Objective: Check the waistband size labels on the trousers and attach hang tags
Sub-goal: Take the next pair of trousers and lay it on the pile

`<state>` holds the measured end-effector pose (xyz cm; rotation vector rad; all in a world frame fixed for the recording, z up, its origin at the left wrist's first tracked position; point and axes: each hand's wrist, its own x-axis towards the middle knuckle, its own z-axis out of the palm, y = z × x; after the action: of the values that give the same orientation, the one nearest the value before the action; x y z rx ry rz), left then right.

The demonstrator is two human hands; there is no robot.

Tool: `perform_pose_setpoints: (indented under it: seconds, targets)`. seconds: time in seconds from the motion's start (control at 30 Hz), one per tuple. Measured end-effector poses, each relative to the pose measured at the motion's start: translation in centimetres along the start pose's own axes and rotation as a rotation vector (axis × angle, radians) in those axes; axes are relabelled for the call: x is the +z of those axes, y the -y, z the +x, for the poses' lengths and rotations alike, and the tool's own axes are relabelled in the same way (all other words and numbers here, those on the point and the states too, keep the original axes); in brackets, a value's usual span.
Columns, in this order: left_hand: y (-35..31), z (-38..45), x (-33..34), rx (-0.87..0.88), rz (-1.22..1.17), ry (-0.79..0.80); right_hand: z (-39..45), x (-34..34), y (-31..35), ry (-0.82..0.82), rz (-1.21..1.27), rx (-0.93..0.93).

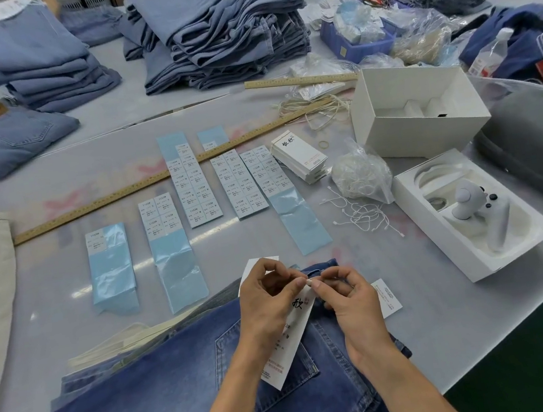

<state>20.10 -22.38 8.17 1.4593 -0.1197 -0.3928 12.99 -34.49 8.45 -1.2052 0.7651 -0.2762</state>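
Note:
Dark blue jeans (169, 385) lie back side up at the table's near edge, waistband toward the right. Over the waistband my left hand (269, 303) and my right hand (351, 295) meet fingertip to fingertip. Each pinches an end of a thin white tag string (311, 282) at its small plastic clasp. A long white hang tag (291, 338) with black characters hangs under my left hand across the jeans. Two more white cards show, one (387, 297) beside my right wrist and one behind my left hand.
Blue sticker sheets with size labels (191, 185) lie in rows mid-table. A stack of hang tags (302, 160), loose strings (361, 214), a bag of rubber bands (362, 173), two rulers, white boxes (471, 214) and piles of folded jeans (222, 29) surround them.

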Motion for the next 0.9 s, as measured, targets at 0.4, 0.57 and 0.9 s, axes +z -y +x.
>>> perform_pose_setpoints:
  seconds: [0.4,0.57,0.9]
  targets:
    - [0.38,0.04,-0.41,0.002,-0.004,-0.008,-0.08,-0.1,0.04,-0.003,0.025,0.004]
    - [0.36,0.06,-0.38,0.021,0.052,0.0,-0.04,-0.06,0.0,0.008,-0.012,0.002]
    - [0.24,-0.09,-0.39,0.029,0.08,-0.001,-0.02,-0.04,-0.08,-0.002,-0.051,-0.013]
